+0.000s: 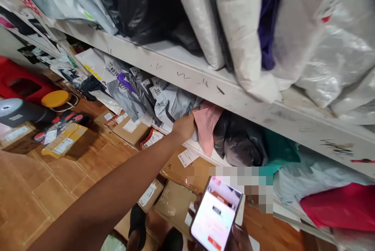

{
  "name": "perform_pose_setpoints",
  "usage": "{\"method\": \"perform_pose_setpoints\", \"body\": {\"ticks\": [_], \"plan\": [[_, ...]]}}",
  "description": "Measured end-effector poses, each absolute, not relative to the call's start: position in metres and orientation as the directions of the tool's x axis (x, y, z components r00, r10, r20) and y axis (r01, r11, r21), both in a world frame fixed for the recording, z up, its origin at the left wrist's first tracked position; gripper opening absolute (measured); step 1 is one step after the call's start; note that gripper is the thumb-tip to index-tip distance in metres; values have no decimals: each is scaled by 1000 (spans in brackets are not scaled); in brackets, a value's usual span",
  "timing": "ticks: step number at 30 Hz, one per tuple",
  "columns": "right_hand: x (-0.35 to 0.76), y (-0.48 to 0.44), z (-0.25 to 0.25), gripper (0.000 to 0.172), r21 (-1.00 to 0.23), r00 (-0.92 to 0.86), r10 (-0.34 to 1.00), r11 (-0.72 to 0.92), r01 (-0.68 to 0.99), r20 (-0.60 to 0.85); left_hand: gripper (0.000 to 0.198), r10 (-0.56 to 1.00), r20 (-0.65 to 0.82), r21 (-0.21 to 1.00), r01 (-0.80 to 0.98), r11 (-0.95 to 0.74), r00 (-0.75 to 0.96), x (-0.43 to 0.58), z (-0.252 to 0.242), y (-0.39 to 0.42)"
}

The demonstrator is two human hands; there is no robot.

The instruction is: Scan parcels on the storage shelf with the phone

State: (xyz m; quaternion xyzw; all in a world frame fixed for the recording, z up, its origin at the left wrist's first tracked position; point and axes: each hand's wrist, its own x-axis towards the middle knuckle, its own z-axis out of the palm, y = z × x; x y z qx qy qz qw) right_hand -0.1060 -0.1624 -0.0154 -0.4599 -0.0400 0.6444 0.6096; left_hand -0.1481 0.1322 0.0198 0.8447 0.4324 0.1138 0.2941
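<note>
My left hand (184, 127) reaches in from the lower left to the lower shelf. Its fingers are closed at the edge of a pink plastic mailing bag (207, 124), and the fingertips are partly hidden. Grey mailing bags (175, 100) with printed labels stand just left of that hand, and a black mailing bag (243, 143) is on the right of the pink one. Low in the view, my right hand (238, 239) is wrapped round a smartphone (215, 216), its lit screen facing up.
An upper shelf (187, 73) packed with bags overhangs the lower one. Cardboard boxes (175, 202) lie on the floor by my feet. Further left are a yellow-taped box (66, 141), a yellow stool (55, 98) and a red plastic piece (20, 79). A red bag (340, 208) lies at the right.
</note>
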Motion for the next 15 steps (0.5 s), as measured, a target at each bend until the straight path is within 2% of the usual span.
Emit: {"method": "perform_pose_setpoints", "body": {"ticks": [3,4,6,10,15], "plan": [[-118,-104,-10,73,-549,337,717,-75,-833,-610,52,824,-80,403,774,-488,561,-142,18,146],[-121,-80,-7,76,-548,360,716,-37,-836,-598,52,817,-74,350,782,-515,572,-141,15,152],[-124,-33,0,73,-597,424,769,70,-800,-479,49,791,-53,273,771,-576,610,-142,9,160],[-110,22,11,61,-683,626,721,298,-667,-296,46,764,3,194,749,-633,645,-156,6,159],[-75,11,23,42,-693,790,563,469,-548,-243,40,800,-9,188,787,-588,600,-153,27,157]]}}
